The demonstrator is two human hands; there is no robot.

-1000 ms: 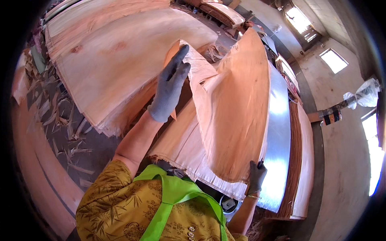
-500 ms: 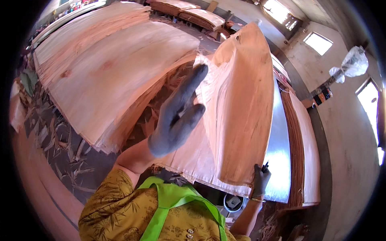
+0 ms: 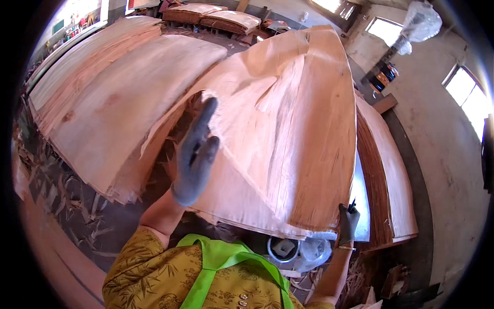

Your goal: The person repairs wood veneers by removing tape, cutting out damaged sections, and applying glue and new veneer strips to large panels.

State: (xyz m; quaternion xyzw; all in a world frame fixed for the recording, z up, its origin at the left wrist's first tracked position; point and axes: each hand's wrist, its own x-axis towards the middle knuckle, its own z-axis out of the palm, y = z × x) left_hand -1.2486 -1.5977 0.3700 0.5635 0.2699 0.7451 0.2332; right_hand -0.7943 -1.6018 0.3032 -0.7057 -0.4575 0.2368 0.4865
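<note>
A large tan wood veneer sheet point(image 3: 324, 139) lies rippled over a stack of paler veneer point(image 3: 231, 190), its far part raised in a fold. My left hand point(image 3: 193, 159), in a grey glove, is held over the left edge of the sheets. Its fingers stretch out with the thumb apart, and nothing is in it. At the near right corner of the tan sheet, my right hand point(image 3: 348, 225), also gloved, is closed against the edge. A small black tool point(image 3: 352, 206) pokes out of its grasp; its kind is too small to tell.
More veneer stacks stand left point(image 3: 123, 108), right point(image 3: 386, 175) and at the back point(image 3: 231, 20). A smooth bluish-grey surface point(image 3: 362, 201) shows beside the sheet. Below the near edge are a bucket point(image 3: 283, 249) and a clear plastic bag point(image 3: 313, 254). Veneer scraps point(image 3: 72, 211) litter the floor.
The tan sheet has spread leftward and covers more of the stack and the bluish-grey surface. My left hand has shifted left in the picture. The view has swung slightly; my right hand stays at the corner.
</note>
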